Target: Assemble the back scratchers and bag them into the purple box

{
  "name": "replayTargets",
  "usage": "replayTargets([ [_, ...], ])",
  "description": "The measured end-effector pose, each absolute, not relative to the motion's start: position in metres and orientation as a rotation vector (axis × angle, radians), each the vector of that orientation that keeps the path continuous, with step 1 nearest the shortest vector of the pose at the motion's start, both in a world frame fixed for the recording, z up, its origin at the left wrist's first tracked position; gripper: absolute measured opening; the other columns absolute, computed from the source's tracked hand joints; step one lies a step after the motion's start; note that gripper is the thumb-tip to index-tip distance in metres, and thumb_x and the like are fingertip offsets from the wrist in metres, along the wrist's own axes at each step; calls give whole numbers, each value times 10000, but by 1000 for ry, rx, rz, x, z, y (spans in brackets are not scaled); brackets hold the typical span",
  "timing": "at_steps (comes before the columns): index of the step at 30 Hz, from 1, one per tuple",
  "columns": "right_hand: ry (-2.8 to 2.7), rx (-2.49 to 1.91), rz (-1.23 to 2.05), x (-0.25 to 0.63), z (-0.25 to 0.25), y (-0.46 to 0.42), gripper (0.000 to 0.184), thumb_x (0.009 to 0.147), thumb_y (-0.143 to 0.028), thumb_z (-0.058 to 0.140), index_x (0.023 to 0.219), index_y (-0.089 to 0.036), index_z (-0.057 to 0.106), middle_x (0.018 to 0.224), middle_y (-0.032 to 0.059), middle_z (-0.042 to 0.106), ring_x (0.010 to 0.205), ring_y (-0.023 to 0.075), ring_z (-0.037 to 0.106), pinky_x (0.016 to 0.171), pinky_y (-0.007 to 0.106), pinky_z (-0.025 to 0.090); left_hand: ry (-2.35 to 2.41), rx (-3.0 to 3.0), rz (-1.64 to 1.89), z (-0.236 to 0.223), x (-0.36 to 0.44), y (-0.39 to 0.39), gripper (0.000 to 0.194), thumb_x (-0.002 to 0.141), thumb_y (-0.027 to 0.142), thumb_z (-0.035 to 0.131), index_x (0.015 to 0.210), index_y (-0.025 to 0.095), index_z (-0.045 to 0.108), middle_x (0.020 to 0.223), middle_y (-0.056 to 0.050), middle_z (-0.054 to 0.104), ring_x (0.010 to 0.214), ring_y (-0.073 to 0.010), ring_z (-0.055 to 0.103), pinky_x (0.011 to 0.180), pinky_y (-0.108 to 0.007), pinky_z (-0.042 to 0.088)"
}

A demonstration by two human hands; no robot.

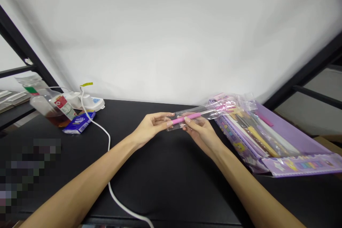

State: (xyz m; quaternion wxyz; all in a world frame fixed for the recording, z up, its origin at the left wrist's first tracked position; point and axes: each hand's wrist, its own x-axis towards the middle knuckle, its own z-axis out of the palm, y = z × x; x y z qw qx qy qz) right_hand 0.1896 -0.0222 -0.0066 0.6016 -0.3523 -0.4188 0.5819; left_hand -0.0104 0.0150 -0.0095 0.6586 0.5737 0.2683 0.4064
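Note:
A slim stick with a pink handle [192,115], a thin metal shaft and a pink far end lies inside a clear plastic sleeve [209,112]. My left hand [152,124] pinches the near end of the handle through the plastic, thumb on top. Farther along the handle, my right hand [201,130] grips it between thumb and fingers. The stick slants up to the right above the black table [165,185]. Its pink tip overlaps the back corner of an open purple box [290,124], so the tip's exact shape is hard to make out.
More plastic-wrapped sticks [258,137] lie in the box. To the left stand a clear bottle [50,101] of brown liquid, a blue packet [79,123] and a white power strip [97,103]. A white cable [108,139] runs forward across the table. A white wall [171,42] rises behind.

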Motion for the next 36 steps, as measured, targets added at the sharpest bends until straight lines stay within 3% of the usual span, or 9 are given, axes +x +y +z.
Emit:
replayTargets([
  [4,-1033,-847,1349,185,-10,-23,170,743,-308,861,840,-191,785,807,22,698,719,125,574,705,280,477,589,1257,856,-8,-5,9,497,767,358,845,1200,143,727,1180,-130,747,1096,-249,712,1069,-410,517],
  [10,-858,-852,1314,191,-4,-22,303,735,-386,861,973,-236,750,925,16,736,683,124,579,637,283,457,758,1247,947,-5,-5,9,398,676,377,903,924,95,773,826,-104,787,811,-215,759,882,-365,603],
  [13,-780,-816,1271,198,-4,-18,310,755,-483,827,903,-230,729,869,20,736,653,131,589,628,288,484,793,1264,992,-2,-6,9,360,669,380,904,842,98,762,770,-93,774,715,-183,737,776,-317,604],
  [17,-833,-850,1235,204,-5,-15,286,695,-382,890,842,-206,720,802,13,719,665,146,625,625,288,501,811,1285,1006,-2,-6,8,339,665,373,905,750,107,714,741,-86,763,619,-147,691,668,-273,569],
  [20,-802,-874,1245,208,-5,-12,251,706,-351,883,816,-194,721,750,1,696,675,146,631,647,290,510,727,1310,994,-2,-7,8,348,780,425,815,885,107,722,799,-107,772,692,-177,722,700,-283,568],
  [23,-735,-878,1266,215,-3,-11,203,741,-342,849,810,-198,722,737,1,698,655,139,618,660,288,515,538,1301,927,-2,-11,10,428,933,437,611,1231,131,647,943,-137,778,866,-244,753,791,-343,576],
  [27,-746,-932,1389,221,-2,-11,204,766,-347,802,896,-206,731,743,10,713,587,146,592,594,299,500,482,1560,915,0,-14,7,553,899,246,619,1438,222,500,1214,-131,710,1013,-235,719,917,-369,552],
  [31,-817,-963,1500,219,-5,-13,221,780,-364,780,932,-210,731,724,6,711,626,167,620,625,311,500,484,1971,908,4,-13,-1,477,857,214,699,1324,295,651,1384,-101,589,1138,-238,646,980,-365,526],
  [36,-900,-981,1535,213,-7,-16,259,788,-398,784,955,-205,738,730,14,719,637,162,624,662,306,490,481,2104,917,3,-10,-3,222,814,328,794,1027,266,802,1203,-93,620,1128,-251,622,979,-382,523],
])
